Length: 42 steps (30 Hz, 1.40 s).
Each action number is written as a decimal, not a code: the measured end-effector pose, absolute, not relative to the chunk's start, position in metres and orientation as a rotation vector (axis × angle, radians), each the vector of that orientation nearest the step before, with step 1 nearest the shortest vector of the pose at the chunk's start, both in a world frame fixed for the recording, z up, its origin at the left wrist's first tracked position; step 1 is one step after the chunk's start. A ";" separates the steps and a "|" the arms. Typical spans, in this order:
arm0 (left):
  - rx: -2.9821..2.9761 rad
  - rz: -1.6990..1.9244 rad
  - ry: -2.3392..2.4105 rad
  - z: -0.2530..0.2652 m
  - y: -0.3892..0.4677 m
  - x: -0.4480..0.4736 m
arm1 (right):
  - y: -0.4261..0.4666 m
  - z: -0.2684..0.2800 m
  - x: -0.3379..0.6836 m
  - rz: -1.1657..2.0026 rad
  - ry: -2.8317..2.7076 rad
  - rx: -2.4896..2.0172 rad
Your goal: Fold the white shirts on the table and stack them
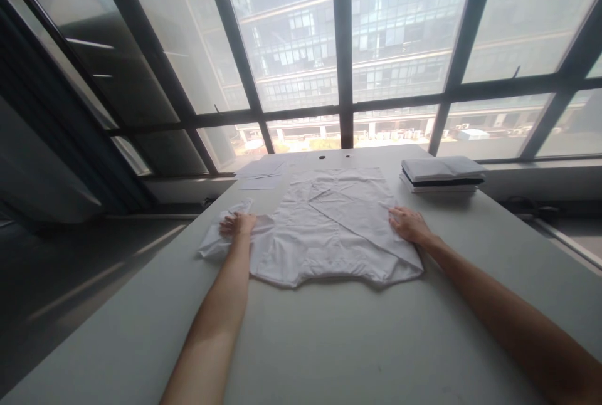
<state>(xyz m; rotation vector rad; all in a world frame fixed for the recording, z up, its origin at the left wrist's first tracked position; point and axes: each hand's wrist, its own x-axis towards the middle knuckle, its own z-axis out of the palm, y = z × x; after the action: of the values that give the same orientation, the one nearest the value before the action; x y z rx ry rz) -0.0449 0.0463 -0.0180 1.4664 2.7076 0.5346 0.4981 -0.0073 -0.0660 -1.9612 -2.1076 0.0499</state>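
Note:
A white, wrinkled shirt [338, 236] lies spread on the white table, its near edge curving inward at the middle. A diagonal fold runs across its right half, where a layer lies over the body. The left sleeve [211, 243] sticks out to the side, crumpled. On that sleeve rests my left hand [239, 223], open, with its fingers spread over the cloth. My right hand [409, 224] lies at the shirt's right edge, fingers stretched out and touching the fabric.
A stack of folded white and dark cloth [442, 174] stands at the table's back right. Thin white sheets [259, 173] lie at the back left. Two small dark round spots [322, 157] show near the far edge of the table [320, 342]. Large windows rise beyond.

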 end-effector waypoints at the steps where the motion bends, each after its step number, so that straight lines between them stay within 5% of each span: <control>1: 1.394 0.543 2.744 -0.017 0.047 -0.044 | -0.007 -0.066 0.498 0.038 -2.106 -1.960; 10: 1.718 0.664 2.499 0.008 0.067 0.004 | -0.020 -0.053 0.468 -0.084 -2.145 -1.636; 19: 2.254 0.553 2.017 -0.060 0.056 0.122 | -0.029 -0.052 0.449 0.117 -2.188 -1.648; 42: 2.350 0.374 2.052 -0.067 0.055 0.119 | -0.031 -0.049 0.442 0.019 -2.068 -1.534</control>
<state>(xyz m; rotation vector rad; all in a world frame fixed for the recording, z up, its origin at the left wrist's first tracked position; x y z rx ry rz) 0.1187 0.0551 -0.0675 2.3498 2.0521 0.3737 0.4416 -0.0307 -0.0491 -1.5345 -2.0676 0.0191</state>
